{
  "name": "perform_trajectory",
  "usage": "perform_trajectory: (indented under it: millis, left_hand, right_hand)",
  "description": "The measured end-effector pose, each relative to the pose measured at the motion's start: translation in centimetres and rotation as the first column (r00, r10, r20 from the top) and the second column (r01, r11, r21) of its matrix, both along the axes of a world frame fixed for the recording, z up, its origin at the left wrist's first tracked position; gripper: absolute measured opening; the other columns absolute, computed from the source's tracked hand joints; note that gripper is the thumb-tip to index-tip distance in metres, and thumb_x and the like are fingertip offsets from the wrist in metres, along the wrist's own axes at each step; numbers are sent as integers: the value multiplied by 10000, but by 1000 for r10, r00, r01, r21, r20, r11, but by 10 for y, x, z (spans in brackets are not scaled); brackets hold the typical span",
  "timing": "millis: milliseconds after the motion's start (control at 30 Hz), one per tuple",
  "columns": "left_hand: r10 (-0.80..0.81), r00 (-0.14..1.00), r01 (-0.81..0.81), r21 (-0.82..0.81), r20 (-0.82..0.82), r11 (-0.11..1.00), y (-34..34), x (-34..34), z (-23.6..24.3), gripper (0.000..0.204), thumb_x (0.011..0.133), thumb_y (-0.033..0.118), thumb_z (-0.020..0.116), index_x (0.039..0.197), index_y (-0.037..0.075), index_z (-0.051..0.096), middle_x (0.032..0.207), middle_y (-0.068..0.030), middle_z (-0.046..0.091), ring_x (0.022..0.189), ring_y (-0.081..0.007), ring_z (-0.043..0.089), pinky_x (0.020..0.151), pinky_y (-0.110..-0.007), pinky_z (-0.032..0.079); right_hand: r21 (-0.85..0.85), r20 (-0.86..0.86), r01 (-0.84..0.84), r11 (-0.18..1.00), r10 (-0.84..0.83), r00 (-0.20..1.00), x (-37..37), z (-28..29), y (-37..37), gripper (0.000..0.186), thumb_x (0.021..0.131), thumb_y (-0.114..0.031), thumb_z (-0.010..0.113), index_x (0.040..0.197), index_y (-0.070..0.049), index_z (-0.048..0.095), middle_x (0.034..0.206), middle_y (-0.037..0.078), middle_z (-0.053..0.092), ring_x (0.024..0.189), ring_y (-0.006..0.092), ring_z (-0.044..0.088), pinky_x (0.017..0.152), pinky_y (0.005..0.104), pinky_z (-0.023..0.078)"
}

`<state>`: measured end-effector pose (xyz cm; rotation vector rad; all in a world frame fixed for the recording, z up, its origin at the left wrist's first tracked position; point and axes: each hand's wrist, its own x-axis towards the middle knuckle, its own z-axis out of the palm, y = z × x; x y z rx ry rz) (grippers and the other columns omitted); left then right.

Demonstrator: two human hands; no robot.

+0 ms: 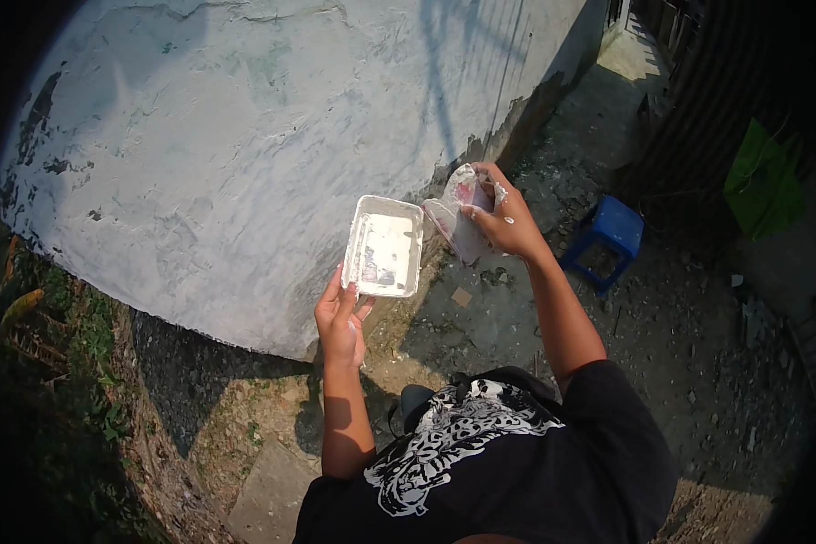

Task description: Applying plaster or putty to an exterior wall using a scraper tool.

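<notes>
In my left hand [341,328] is a shallow white rectangular plastic tub [415,263], gripped by its near left corner with the thumb over the rim. A white, paint-like substance [392,238] coats its inside, with darker smears at the bottom. My right hand [510,218], spotted with white, is closed on a floppy pinkish-white smeared sheet [467,238] just right of the tub. Whether that sheet is plastic or cloth I cannot tell. Both hands are held up in front of a whitish wall [227,172], which is rough and patchy.
A blue plastic stool [615,225] stands on the rubble-strewn ground [644,363] to the right. Beyond it are dark corrugated sheeting [689,136] and a large green leaf-like piece [760,177]. Plants [91,363] grow at the lower left. A narrow passage [627,54] runs along the wall's far end.
</notes>
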<state>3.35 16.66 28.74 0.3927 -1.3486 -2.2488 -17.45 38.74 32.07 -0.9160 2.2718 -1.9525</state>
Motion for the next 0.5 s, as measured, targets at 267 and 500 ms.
perform_trajectory:
  millis: [267, 500]
  left_hand:
    - [-68, 998, 68, -143, 7, 987, 14, -6, 2, 525, 963, 7, 589, 1451, -43, 402, 1359, -149, 560, 1169, -222, 603, 958, -403, 553]
    - [25, 1000, -25, -144, 1, 989, 21, -6, -5, 542, 957, 30, 616, 1452, -40, 406, 1344, -150, 569, 1147, -211, 607, 939, -375, 547]
  right_hand:
    - [631, -548, 89, 771, 362, 754, -22, 30, -40, 504, 748, -11, 710, 1218, -26, 528, 1004, 188, 671, 906, 391, 662, 758, 471, 514]
    - [685, -678, 195, 703, 515, 524, -9, 30, -73, 301, 763, -71, 693, 1044, -52, 587, 845, 116, 679, 764, 310, 693, 673, 427, 526]
